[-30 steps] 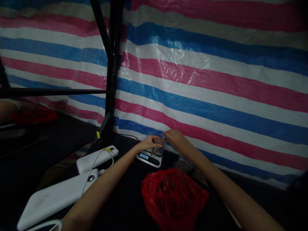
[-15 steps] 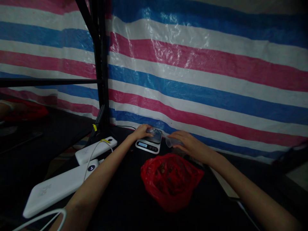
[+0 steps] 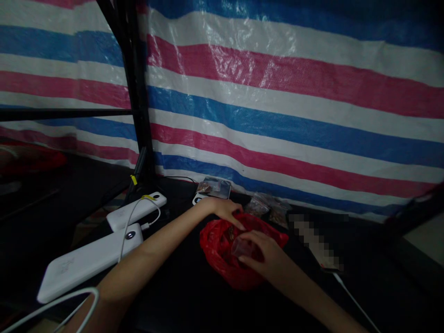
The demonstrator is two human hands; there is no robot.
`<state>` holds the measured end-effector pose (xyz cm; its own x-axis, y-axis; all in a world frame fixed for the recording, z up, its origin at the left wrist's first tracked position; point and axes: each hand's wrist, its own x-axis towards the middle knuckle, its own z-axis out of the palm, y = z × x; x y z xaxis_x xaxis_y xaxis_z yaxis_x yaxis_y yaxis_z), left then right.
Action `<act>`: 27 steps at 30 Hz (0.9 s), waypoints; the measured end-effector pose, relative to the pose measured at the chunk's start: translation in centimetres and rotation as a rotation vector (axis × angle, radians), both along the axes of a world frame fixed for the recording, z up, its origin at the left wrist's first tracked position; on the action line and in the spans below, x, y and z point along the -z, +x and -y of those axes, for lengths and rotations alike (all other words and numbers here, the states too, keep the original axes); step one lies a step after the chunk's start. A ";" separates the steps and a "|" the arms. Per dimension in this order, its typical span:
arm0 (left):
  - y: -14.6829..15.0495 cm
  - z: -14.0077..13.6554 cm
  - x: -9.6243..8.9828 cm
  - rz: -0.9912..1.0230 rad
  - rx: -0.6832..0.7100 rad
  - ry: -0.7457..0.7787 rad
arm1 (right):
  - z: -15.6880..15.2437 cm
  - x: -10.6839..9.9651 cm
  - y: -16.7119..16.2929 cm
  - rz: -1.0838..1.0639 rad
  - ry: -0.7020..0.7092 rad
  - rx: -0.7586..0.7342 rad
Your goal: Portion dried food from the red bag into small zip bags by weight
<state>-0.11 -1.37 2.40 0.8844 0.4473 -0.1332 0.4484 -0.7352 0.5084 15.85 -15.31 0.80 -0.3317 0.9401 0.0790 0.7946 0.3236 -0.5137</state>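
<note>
A red plastic bag [image 3: 222,266] stands with its mouth spread, and small brown bits show inside. My left hand [image 3: 224,209] is at its far rim, thumb over the inside and fingers behind, closed on the edge. In my right hand [image 3: 265,254] is a small clear plastic cup [image 3: 239,248], gripped between thumb and fingers, low in the bag's mouth. Behind my left hand, a white digital scale [image 3: 198,198] carries a clear zip bag [image 3: 210,186] with brown contents. My left forearm hides part of the scale.
Two more filled zip bags, one [image 3: 257,205] beside another [image 3: 278,215], lie behind the red bag. White power banks, one large [image 3: 90,263] and one smaller [image 3: 137,212], with cables, lie at left. A blurred-out phone-like object [image 3: 317,245] with a white cable lies right. A black post [image 3: 137,111] stands behind.
My left hand has left the scale for the red bag's rim, and a zip bag shows on the scale. My right hand has brought the cup down into the bag's mouth.
</note>
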 end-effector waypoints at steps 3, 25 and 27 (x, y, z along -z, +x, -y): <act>0.5 0.3 0.9 -0.061 0.003 0.019 | 0.4 1.0 -1.0 0.099 0.073 0.064; 0.0 0.0 -0.8 0.230 0.130 -0.359 | -2.6 4.9 -0.1 0.049 0.195 0.281; 0.0 0.1 -0.9 0.252 0.116 -0.353 | -2.9 5.5 0.4 -0.123 0.132 0.266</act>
